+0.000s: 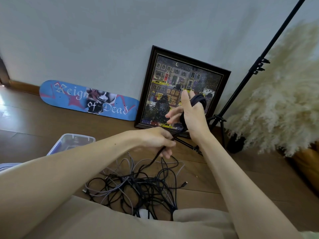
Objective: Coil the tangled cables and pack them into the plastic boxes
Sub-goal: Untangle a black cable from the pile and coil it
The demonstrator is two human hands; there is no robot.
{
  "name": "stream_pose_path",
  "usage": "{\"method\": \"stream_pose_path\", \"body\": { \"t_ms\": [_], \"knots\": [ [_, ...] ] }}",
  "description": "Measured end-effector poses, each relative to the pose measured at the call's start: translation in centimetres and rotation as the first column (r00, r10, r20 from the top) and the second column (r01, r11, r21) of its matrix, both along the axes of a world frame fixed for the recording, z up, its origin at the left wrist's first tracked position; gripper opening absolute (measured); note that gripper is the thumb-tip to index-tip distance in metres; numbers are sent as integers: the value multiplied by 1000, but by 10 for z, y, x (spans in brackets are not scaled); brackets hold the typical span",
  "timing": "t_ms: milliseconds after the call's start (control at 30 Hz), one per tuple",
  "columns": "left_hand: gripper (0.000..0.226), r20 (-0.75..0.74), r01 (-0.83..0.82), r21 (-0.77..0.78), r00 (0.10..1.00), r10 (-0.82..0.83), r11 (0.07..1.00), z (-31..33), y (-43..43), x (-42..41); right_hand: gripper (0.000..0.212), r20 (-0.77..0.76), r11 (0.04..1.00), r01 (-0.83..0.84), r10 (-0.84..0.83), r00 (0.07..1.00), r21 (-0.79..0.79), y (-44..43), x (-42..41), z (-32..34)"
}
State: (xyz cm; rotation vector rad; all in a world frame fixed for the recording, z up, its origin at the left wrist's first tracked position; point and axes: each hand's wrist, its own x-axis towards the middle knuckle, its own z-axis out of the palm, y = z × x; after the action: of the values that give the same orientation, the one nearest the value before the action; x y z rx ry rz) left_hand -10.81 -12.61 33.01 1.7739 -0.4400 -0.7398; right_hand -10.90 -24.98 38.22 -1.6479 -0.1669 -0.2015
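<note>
Right hand (193, 116) raised, fingers spread as a spool, thin black cable (199, 100) looped round it. Left hand (155, 140) pinches the strand taut, feeding from the floor's tangle of black and grey cables (138, 188).

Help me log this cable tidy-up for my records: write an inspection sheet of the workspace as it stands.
Surface: wooden floor, with cables lying in front of the person's legs.
Job's things: clear plastic box at left, beyond the left forearm; part of a second box at the left edge; contents unclear.
Clutter: nothing seen.
Hands: left hand pinches the black cable; right hand is raised, fingers stretched out, with a coil wound round it.
Cables: tangled pile of black and grey cables on the floor; the black cable runs from it through the left hand to the coil.
Surroundings: skateboard deck and framed picture against the wall; light stand; pampas grass at right.
</note>
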Motion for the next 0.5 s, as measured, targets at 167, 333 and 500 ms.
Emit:
{"method": "stream_pose_path", "body": {
  "t_ms": [167,333,500],
  "knots": [
    [9,112,48,135,992,-63,990,6,4,-4,59,118,707,219,-190,975,-673,-16,3,-15],
    [18,487,-220,153,865,120,963,14,9,2,58,65,74,76,-133,989,-994,-16,3,-18],
    [14,663,-309,103,730,166,945,18,23,9,70,-282,452,-205,-109,953,-868,-14,0,-19]
  ]
}}
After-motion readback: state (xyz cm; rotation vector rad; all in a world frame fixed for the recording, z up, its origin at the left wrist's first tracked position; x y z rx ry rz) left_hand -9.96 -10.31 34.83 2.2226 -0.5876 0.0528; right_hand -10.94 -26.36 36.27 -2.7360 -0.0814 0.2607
